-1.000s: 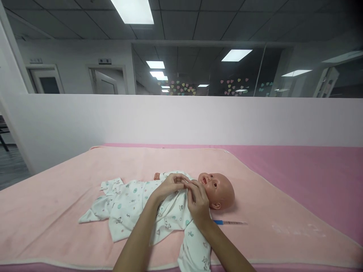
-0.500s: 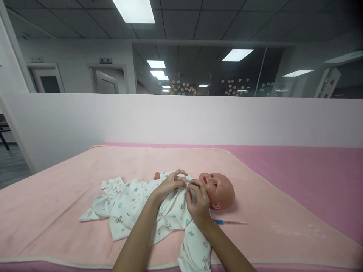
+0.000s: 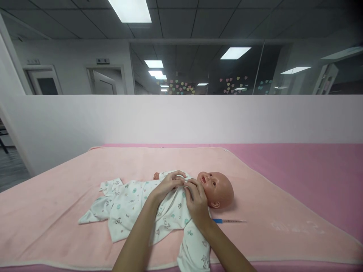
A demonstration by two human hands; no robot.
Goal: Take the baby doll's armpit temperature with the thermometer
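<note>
A baby doll [image 3: 219, 189] lies on its back with its head to the right, dressed in a white printed baby romper [image 3: 127, 196]. Over the doll's upper chest, my left hand [image 3: 170, 183] has its fingers bent and pinches the romper's front near the neckline. My right hand [image 3: 196, 200] comes in from the other side, close below the doll's chin, its thumb and fingers closed on the same bit of cloth. The fingertips of both hands meet there and hide what exactly they pinch. One sleeve hangs toward me beneath my right wrist.
A thin stick-like thermometer with a blue end [image 3: 227, 221] lies beside the doll's head, near my right wrist. Under everything spreads a peach blanket [image 3: 56, 211] on a pink mat [image 3: 312, 173]. A white low wall [image 3: 198, 119] stands behind.
My right fingers have closed in a little toward my left fingertips, covering the small white bit between them. The view has shifted slightly; the doll lies as before.
</note>
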